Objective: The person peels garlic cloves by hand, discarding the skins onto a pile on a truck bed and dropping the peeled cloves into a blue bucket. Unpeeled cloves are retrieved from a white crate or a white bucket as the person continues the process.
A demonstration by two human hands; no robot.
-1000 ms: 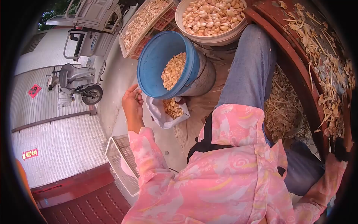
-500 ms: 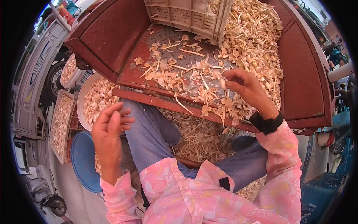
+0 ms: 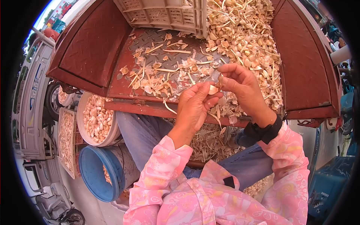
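The pink shirt (image 3: 195,195) carries paler swirls and yellow streaks, above faded blue jeans (image 3: 135,131) and a black wristband (image 3: 267,129); the cart (image 3: 305,75) is rusty red with grey diamond tread, the bucket (image 3: 90,168) blue inside, the latticed crate (image 3: 165,15) cream, the garlic (image 3: 245,48) cream and tan

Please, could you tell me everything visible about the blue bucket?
The blue bucket looks plastic and round, with a blue rim and inside, a stained greyish outer wall and a thin dark handle. Pale cloves lie inside, only partly visible. It stands beside the white tub; contact is unclear. No hand touches it.
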